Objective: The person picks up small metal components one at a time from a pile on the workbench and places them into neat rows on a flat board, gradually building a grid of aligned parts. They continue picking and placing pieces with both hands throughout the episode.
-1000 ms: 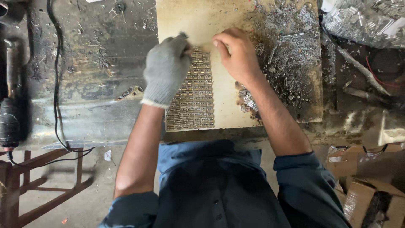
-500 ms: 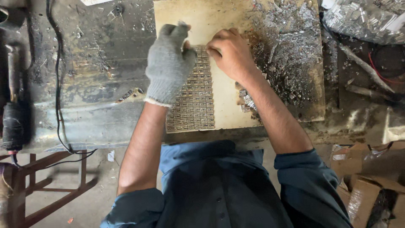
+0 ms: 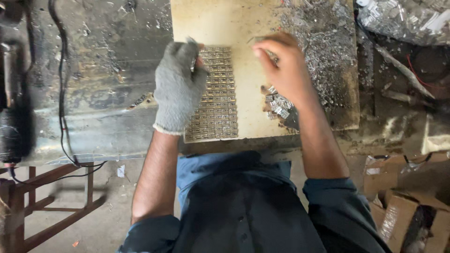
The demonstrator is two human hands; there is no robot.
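Dirty grey metal makes up the worktop (image 3: pixel 98 93), and one pale board (image 3: pixel 225 23) lies on it. On the board I see one block of tiny metal clips (image 3: pixel 215 98), lined up in many neat rows, too many for me to count. My left hand (image 3: pixel 178 91) wears one grey glove and rests on the block's left edge, fingers curled at the top rows. My right hand (image 3: pixel 286 70) is bare. Its fingers are bent together just right of the block, but I cannot tell if they pinch a clip. One loose pile (image 3: pixel 279 105) of clips sits under my wrist. I think each clip is light, stiff and slippery, best pinched by its sides.
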